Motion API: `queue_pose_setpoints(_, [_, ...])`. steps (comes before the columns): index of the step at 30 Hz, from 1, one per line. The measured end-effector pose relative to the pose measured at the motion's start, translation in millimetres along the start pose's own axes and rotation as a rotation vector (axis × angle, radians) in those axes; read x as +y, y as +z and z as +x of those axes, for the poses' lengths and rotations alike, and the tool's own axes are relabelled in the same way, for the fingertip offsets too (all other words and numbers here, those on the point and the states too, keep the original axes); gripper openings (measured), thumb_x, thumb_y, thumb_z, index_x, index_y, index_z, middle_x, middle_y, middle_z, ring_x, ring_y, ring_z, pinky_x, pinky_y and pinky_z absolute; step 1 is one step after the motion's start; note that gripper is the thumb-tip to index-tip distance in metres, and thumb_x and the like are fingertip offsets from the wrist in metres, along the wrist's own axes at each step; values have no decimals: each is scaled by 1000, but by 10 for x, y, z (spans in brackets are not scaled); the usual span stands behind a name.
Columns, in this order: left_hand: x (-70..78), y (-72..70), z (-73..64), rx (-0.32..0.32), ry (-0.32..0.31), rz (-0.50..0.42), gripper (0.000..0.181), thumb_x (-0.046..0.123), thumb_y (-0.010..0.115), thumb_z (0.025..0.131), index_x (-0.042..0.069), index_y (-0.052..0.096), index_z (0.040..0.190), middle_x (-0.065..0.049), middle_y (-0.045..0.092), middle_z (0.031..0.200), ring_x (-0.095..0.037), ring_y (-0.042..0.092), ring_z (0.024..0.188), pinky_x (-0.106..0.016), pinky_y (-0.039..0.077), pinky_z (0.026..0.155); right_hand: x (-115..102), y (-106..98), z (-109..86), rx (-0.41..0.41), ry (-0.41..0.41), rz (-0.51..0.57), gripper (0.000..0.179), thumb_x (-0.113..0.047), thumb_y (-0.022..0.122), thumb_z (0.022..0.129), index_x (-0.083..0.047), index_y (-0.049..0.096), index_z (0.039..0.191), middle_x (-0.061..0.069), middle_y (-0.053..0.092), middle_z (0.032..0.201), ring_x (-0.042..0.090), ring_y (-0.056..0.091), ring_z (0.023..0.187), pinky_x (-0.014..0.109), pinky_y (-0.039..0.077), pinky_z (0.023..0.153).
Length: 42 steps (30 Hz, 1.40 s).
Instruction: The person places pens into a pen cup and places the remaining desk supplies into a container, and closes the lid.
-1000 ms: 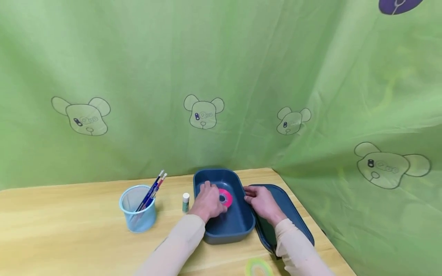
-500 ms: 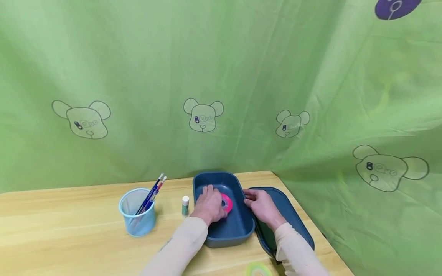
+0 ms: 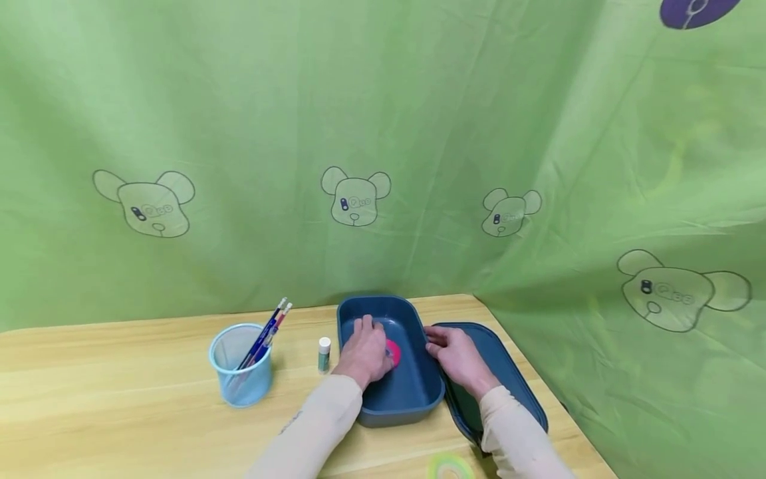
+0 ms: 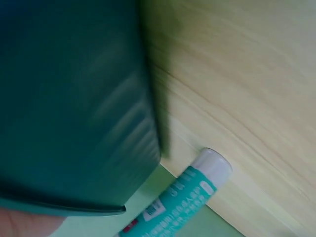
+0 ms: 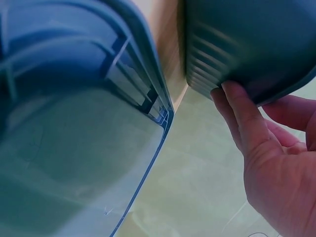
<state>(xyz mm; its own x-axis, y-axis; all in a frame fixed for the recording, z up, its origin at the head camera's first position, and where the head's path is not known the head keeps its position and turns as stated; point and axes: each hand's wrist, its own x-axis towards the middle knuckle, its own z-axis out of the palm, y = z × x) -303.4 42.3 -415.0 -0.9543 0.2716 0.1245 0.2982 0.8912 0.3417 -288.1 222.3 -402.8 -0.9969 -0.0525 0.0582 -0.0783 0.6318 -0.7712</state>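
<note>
My left hand reaches down inside a dark blue open box. Its fingers and thumb hold a bright pink ring that looks like a roll of tape, partly covered by the hand. In the left wrist view only a bit of the hand shows behind the box rim. My right hand grips the box's right side; the right wrist view has its fingers against the outer wall and the thumb over the rim. Below that hand, the box's lid lies beside the box.
A glue stick with a white cap stands just left of the box. Farther left is a light blue mesh pen cup with several pencils. A yellow-green ring lies at the near edge. Green curtain hangs behind.
My left hand has shifted slightly right over the pink ring, covering more of it. The right hand has stayed at the box's side.
</note>
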Motion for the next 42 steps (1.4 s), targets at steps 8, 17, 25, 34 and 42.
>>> queue_pose_setpoints(8, [14,18,-39,-10,38,-50,61,29,70,74,2,49,124,-10,39,115,-25,35,106,-34,43,91,51,-10,-53,2,11,-14,35,-6,56,87,-2,53,122,13,59,113,22,55,101,38,49,84])
queue_pose_setpoints(17, [-60,-86,-64,33,10,-388,51,31,68,77,7,52,119,-2,49,107,-18,45,98,-32,45,88,21,16,-39,-7,2,-17,36,-6,56,87,-2,54,122,13,59,112,22,56,100,37,49,83])
queue_pose_setpoints(25, [-44,-264,-225,52,134,-555,49,39,66,79,10,53,117,4,52,107,-15,50,98,-28,46,87,5,9,-30,-11,-5,-19,35,-7,56,88,-3,54,122,12,59,113,22,56,100,38,49,82])
queue_pose_setpoints(34, [45,-491,-533,103,252,-649,40,38,64,81,16,53,113,4,53,107,-8,51,94,-23,47,83,-41,-12,29,-26,-21,-24,36,-7,54,88,-3,52,124,13,59,111,21,56,99,37,50,82])
queue_pose_setpoints(42, [158,-467,-975,100,362,-725,31,40,62,82,23,55,108,11,53,102,-6,52,93,-25,47,84,-30,1,7,-21,-32,-51,35,-8,54,89,-3,53,123,14,59,112,21,55,101,37,49,83])
